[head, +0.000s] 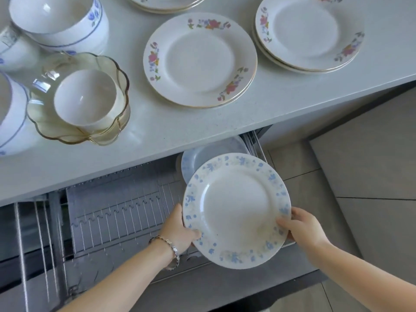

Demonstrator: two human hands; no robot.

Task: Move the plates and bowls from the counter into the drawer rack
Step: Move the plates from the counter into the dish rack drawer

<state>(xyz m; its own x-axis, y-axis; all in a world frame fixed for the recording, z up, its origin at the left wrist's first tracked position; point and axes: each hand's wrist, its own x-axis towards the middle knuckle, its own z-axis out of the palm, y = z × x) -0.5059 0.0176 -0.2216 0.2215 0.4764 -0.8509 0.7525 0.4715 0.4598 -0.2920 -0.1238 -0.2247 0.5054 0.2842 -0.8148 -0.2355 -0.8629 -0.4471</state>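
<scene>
Above the right end of the open drawer rack (117, 212), you hold the blue-flowered plate (236, 210) in both hands. The plate is tilted, with its face turned up toward you. Its lower edge lies near the front rail of the rack; you cannot tell whether it touches the wires.

Grip state:
- Your left hand (180, 230) grips the lower left rim. The thumb lies on the face edge and the fingers are curled behind the plate. A metal bracelet (171, 246) sits on this wrist.
- Your right hand (301, 226) pinches the lower right rim. The thumb presses the face and the fingers are wrapped behind.

Rack contents: a second plate (202, 158) stands in the rack just behind the held plate, partly under the counter edge. The wire slots to the left of it show bare.

Items on the counter (180, 124):
- A centre stack of pink-flowered plates (200, 59).
- A right stack of pink-flowered plates (308, 32), well apart from the centre stack.
- A far stack (166, 3), cut off by the top edge of the view.
- An amber glass bowl (45, 113) with a scalloped rim, at the left, with a white bowl (85, 97) nested inside it.
- Blue-banded bowls (58, 16), just behind the glass bowl and stacked.
</scene>
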